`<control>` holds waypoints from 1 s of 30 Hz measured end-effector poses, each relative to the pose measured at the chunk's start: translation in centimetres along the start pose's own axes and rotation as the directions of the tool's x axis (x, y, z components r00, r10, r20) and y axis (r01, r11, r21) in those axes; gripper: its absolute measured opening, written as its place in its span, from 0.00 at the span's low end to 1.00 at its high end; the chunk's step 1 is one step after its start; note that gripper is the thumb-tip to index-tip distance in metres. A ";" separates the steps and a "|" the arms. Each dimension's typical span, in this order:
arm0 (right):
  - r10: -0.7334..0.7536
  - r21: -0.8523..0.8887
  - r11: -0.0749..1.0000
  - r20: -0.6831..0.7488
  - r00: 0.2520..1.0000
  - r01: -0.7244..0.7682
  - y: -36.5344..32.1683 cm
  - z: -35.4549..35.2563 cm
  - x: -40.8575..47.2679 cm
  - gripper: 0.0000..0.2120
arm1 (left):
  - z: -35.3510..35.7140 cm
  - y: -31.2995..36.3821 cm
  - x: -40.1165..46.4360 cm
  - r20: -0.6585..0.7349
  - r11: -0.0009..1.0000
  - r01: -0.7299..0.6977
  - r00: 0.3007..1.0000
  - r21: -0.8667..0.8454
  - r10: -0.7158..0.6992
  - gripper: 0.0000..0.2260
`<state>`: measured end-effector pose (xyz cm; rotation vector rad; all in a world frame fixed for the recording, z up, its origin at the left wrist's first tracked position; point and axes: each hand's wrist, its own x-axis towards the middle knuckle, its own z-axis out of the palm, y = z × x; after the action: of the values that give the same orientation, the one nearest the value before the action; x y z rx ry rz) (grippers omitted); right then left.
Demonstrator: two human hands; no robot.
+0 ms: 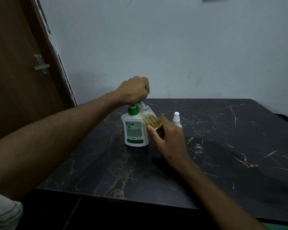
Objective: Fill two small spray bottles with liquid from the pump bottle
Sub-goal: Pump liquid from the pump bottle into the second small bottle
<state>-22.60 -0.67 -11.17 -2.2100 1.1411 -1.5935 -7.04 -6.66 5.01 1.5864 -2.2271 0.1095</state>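
We see a black marble-patterned table (223, 146) with gold veining, a white pump bottle (134, 130) with green collar standing upright on it, a small white-capped spray bottle (176, 120) standing nearby.

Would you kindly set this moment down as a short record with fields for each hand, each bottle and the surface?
left hand: curled over the pump head, pressing from above
right hand: grips the small clear bottle, tilted toward the spout
pump bottle: white, green collar, upright on the table
small clear bottle: uncapped, partly filled with yellow liquid
second spray bottle: white sprayer on, standing behind the right hand
table: dark marble pattern
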 end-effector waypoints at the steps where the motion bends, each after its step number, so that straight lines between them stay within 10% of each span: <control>1: 0.002 0.004 1.000 0.000 1.000 -0.002 -0.1 0.0 0.0 0.16 | -0.1 -0.1 0.3 -0.007 1.000 0.007 1.000 0.005 -0.007 0.12; 30: -0.006 -0.015 1.000 0.007 1.000 0.006 0.2 0.0 0.1 0.16 | 0.6 -0.7 0.4 0.045 0.997 -0.014 0.999 -0.076 0.017 0.07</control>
<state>-22.66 -0.85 -11.20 -2.2283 1.1497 -1.5834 -6.63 -7.45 4.54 1.5467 -2.2510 -0.0065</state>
